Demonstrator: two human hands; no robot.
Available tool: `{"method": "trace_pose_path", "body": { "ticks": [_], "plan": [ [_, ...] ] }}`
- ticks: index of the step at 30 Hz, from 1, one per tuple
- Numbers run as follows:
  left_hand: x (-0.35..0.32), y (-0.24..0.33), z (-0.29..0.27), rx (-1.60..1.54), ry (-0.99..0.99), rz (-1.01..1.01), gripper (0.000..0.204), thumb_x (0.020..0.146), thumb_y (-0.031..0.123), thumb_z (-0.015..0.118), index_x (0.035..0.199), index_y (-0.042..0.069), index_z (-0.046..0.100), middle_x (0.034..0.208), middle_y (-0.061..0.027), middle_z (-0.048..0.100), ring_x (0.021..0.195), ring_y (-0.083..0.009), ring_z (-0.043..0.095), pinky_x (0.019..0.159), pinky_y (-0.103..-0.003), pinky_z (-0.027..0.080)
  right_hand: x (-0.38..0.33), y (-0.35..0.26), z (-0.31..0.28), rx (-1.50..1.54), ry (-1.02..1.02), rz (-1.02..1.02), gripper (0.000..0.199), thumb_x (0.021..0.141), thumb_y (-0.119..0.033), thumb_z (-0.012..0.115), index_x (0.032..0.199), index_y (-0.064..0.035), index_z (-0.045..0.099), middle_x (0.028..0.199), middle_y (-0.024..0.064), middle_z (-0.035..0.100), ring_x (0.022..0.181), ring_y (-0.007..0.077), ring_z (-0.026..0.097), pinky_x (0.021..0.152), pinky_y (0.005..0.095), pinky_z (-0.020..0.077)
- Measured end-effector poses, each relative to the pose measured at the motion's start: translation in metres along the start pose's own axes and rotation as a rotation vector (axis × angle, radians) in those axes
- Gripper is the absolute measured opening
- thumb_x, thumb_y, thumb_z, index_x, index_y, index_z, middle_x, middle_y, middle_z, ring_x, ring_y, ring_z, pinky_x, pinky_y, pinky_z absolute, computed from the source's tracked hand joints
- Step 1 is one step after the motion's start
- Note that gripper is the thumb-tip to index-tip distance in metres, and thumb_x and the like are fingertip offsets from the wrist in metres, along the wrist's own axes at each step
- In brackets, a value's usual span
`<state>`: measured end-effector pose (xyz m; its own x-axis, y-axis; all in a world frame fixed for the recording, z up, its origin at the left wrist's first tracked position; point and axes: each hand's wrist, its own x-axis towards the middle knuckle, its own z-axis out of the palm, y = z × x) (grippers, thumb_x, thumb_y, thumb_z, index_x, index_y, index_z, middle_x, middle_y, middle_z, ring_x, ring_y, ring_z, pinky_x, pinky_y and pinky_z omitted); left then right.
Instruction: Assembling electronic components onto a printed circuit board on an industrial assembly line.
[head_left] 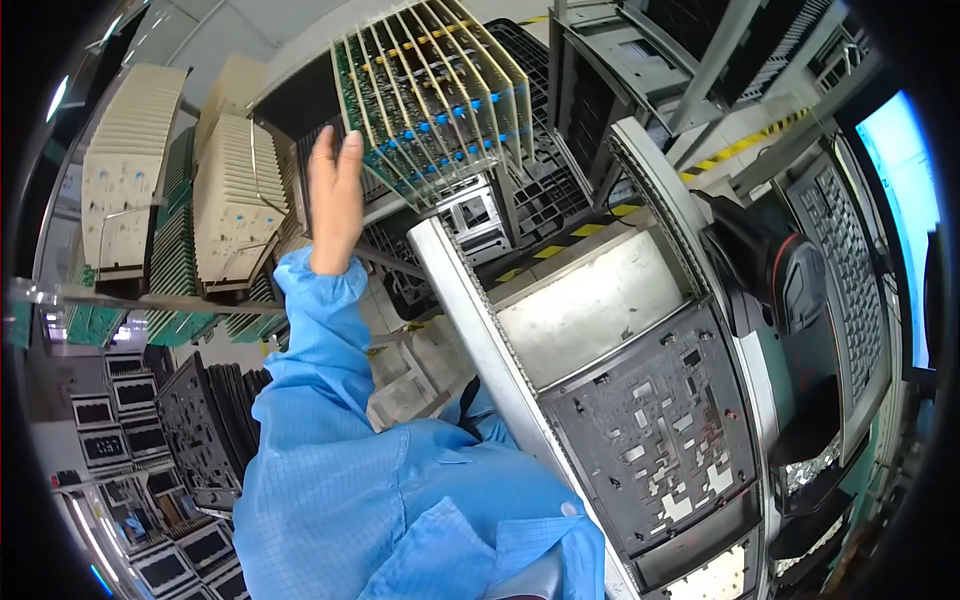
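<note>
The person wears a light-blue smock (330, 490) of fine-checked cloth, its pointed collar (440, 550) folded into broad flaps, with a small, pale round button (569, 509) just beside the collar and, well apart from the collar, a loose, creased left sleeve (315, 370) ending in a gathered cuff (322, 284) below the bare left hand (337, 205).

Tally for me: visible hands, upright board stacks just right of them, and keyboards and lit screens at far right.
Hands: 1, the left hand
Board stacks: 1 stack
Keyboards: 1 keyboard
Lit screens: 1 screen
Total: 4
</note>
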<state>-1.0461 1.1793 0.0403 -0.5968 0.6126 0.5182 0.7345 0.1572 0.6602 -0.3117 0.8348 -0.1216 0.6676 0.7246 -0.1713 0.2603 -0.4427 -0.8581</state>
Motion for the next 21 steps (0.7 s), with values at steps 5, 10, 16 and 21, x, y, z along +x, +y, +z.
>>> {"method": "trace_pose_path", "body": {
  "ticks": [5,10,16,21],
  "plan": [
    [-0.003,0.033,0.004,-0.262,-0.094,-0.167,0.050,0.103,0.031,0.048,0.136,-0.006,0.051,0.083,-0.0068,0.062,0.066,-0.0103,0.063,0.055,-0.027,0.054,-0.028,0.042,-0.020,-0.057,-0.166,0.031,0.042,0.102,-0.025,0.050,0.127,0.0077,0.055,0.118,0.0233,0.064,0.106,0.0315,0.062,0.096,0.0434,0.0495],
    [0.011,0.058,-0.002,-0.146,-0.209,-0.232,0.048,0.088,0.013,0.050,0.128,-0.012,0.055,0.068,-0.0091,0.064,0.061,-0.0125,0.067,0.052,-0.030,0.055,-0.050,0.079,-0.033,-0.108,-0.308,0.050,0.040,0.101,-0.025,0.052,0.126,0.0069,0.057,0.118,0.0220,0.065,0.108,0.0305,0.061,0.098,0.0423,0.0481],
    [0.018,0.047,0.004,0.254,-0.089,0.045,0.029,0.089,0.006,0.045,0.106,-0.008,0.063,0.075,-0.0186,0.068,0.056,-0.0256,0.070,0.055,-0.035,0.058,-0.094,0.118,-0.071,-0.206,-0.468,0.102,0.038,0.100,-0.024,0.055,0.124,0.0058,0.059,0.118,0.0205,0.065,0.109,0.0291,0.060,0.099,0.0409,0.0464],
    [0.005,0.054,-0.004,0.309,-0.048,-0.002,0.020,0.081,0.007,0.054,0.087,-0.010,0.062,0.082,-0.0333,0.064,0.081,-0.0494,0.064,0.074,-0.053,0.052,-0.136,0.150,-0.083,-0.280,-0.626,0.164,0.037,0.099,-0.024,0.058,0.123,0.0049,0.061,0.118,0.0192,0.066,0.110,0.0281,0.060,0.101,0.0398,0.0450]
  ]
}}
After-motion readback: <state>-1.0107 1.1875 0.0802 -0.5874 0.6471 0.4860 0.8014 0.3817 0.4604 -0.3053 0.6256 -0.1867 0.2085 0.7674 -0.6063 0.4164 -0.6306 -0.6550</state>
